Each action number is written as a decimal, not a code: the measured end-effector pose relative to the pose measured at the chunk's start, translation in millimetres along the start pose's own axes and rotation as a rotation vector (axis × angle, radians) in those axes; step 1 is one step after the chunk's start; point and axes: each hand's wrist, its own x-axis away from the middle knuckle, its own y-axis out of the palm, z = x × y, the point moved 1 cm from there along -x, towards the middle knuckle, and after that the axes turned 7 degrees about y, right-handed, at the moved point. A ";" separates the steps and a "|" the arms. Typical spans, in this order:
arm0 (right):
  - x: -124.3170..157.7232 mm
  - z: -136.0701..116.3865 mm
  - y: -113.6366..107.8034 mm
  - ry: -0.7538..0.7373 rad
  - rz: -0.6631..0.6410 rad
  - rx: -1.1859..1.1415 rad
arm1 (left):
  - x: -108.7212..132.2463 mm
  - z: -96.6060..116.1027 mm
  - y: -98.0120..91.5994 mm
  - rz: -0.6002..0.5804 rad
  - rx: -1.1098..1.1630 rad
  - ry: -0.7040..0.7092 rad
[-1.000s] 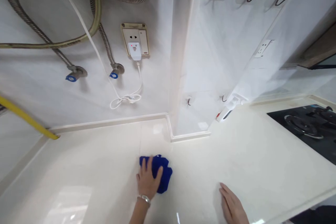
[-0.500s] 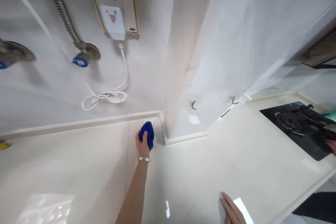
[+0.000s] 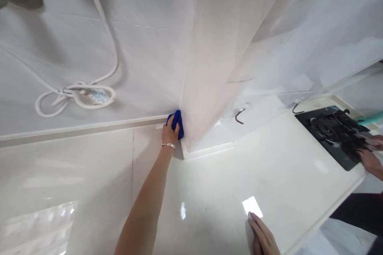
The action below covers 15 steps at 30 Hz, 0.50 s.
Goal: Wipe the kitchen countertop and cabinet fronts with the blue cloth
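A: The white wall [image 3: 149, 59] and jutting pillar [image 3: 218, 44] fill most of your view, above the pale counter [image 3: 209, 183]. What has changed around you?

B: Your view has come in closer to the corner; the wall socket seen half a second ago is out of frame. Over the black hob [image 3: 338, 149] at the far right, more shows of another person's hands [image 3: 371, 162]. The looped white cord [image 3: 68, 93] on the wall now looks larger to you.

A: And your own hands?

B: Your right hand [image 3: 263, 235] lies on the counter, about where it was, fingers straight and together. Your left hand [image 3: 171, 132] has reached farther in, fingers curled firmly around the blue cloth [image 3: 178, 116].

A: Where is that cloth?

B: Bunched in the corner, against the wall's bottom strip, just beside the pillar. A second ago it lay spread under your palm, well out from there. Your silver bracelet [image 3: 168, 145] shows at that wrist.
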 end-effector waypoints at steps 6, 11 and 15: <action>-4.1 -5.3 3.6 -0.016 0.038 0.031 | 70.0 4.2 -18.4 -0.162 -0.161 0.008; -4.9 -7.4 10.7 0.005 0.051 0.022 | 129.3 18.2 -32.1 -0.254 -0.305 -0.041; -6.7 -8.5 12.7 0.014 0.061 0.021 | 166.8 20.7 -41.7 -0.360 -0.402 -0.011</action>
